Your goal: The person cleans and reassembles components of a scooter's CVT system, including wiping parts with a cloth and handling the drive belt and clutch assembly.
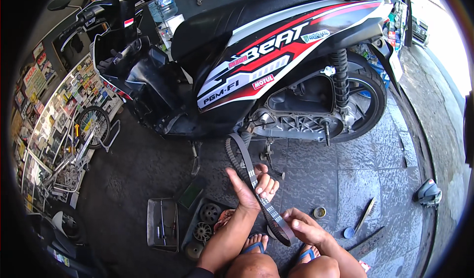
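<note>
My left hand (252, 189) has its fingers curled around the middle of a long black toothed drive belt (237, 149), its thumb sticking out to the left. My right hand (306, 226) grips the lower end of the loop, near my knee. The belt's upper end stands in front of a black, white and red scooter (276, 55), whose rear drive housing (291, 122) is uncovered, with its shafts showing. Below my left hand, a dark tray (210, 204) holds pulleys and round metal parts, beside a metal tray (153, 213) with long tools in it.
Around me on the tiled floor are a small tin (320, 212), a blue lid (349, 232), a brush-like tool (365, 213) and a dark object (427, 193) by the right edge. A small bicycle (91, 132) stands at left before a wall covered in stickers (44, 120).
</note>
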`<state>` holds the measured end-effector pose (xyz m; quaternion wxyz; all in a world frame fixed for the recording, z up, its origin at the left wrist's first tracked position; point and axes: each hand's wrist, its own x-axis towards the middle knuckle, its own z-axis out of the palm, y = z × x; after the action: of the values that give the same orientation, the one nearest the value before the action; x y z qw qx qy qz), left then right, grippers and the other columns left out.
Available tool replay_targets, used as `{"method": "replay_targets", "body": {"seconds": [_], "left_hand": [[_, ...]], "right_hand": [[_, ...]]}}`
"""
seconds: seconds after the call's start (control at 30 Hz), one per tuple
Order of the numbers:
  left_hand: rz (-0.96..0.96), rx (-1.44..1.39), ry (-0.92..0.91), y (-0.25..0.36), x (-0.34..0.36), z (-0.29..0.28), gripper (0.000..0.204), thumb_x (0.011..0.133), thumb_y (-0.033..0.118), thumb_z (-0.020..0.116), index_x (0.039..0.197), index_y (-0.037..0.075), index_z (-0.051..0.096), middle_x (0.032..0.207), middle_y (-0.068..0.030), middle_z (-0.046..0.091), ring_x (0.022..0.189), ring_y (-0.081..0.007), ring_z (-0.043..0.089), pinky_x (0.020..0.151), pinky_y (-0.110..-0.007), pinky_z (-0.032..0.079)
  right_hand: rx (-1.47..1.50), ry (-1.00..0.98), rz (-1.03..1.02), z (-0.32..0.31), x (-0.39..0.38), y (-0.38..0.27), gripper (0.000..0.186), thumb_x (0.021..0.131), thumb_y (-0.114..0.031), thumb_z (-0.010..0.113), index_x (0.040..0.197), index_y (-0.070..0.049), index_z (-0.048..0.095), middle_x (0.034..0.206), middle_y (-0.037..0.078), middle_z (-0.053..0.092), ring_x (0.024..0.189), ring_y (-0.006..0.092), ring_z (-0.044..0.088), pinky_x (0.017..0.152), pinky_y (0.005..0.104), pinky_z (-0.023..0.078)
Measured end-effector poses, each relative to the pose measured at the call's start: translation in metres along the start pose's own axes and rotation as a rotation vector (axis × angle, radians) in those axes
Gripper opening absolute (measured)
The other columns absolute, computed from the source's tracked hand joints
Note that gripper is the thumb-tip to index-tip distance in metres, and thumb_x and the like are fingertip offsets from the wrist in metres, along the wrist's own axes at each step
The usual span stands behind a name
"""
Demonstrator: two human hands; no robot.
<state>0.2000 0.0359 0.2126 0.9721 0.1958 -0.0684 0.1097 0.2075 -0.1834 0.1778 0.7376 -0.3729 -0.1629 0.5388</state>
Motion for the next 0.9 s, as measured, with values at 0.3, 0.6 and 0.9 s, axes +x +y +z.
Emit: {"method": "replay_targets", "body": {"seconds": [0.3,0.6,0.9], "left_hand": [[-0.005,0.325,0.44,-0.04,-0.012,-0.022,0.091,0.081,0.087,0.04,0.124,0.008,0.053,0.104,-0.0099,0.062,0.102,-0.0252,0.061,0.09,-0.043,0.049],[-0.455,0.592,0.475,-0.069,-0.009,-0.039,0.029,0.097,0.037,0.064,0.111,0.011,0.058,0.104,-0.0012,0.063,0.094,-0.0148,0.063,0.083,-0.036,0.055],[-0.179,0.377,0.651,-0.058,0.139,-0.122,0.078,0.089,0.055,0.069,0.133,-0.004,0.043,0.13,-0.0238,0.05,0.119,-0.0341,0.054,0.103,-0.048,0.049]], "right_hand": [[0.008,0.362,-0.035,-0.015,-0.012,0.003,0.035,0.083,-0.014,0.073,0.109,-0.007,0.051,0.098,0.005,0.058,0.091,0.0131,0.057,0.08,0.0271,0.047],[-0.326,0.698,-0.141,-0.054,-0.04,-0.003,0.031,0.085,-0.009,0.071,0.107,-0.003,0.05,0.112,0.013,0.06,0.098,0.0187,0.06,0.085,0.0333,0.05],[-0.236,1.077,-0.499,-0.058,-0.089,-0.012,0.025,0.095,-0.03,0.053,0.108,-0.008,0.052,0.129,0.015,0.061,0.114,0.0234,0.057,0.097,0.0387,0.042]]}}
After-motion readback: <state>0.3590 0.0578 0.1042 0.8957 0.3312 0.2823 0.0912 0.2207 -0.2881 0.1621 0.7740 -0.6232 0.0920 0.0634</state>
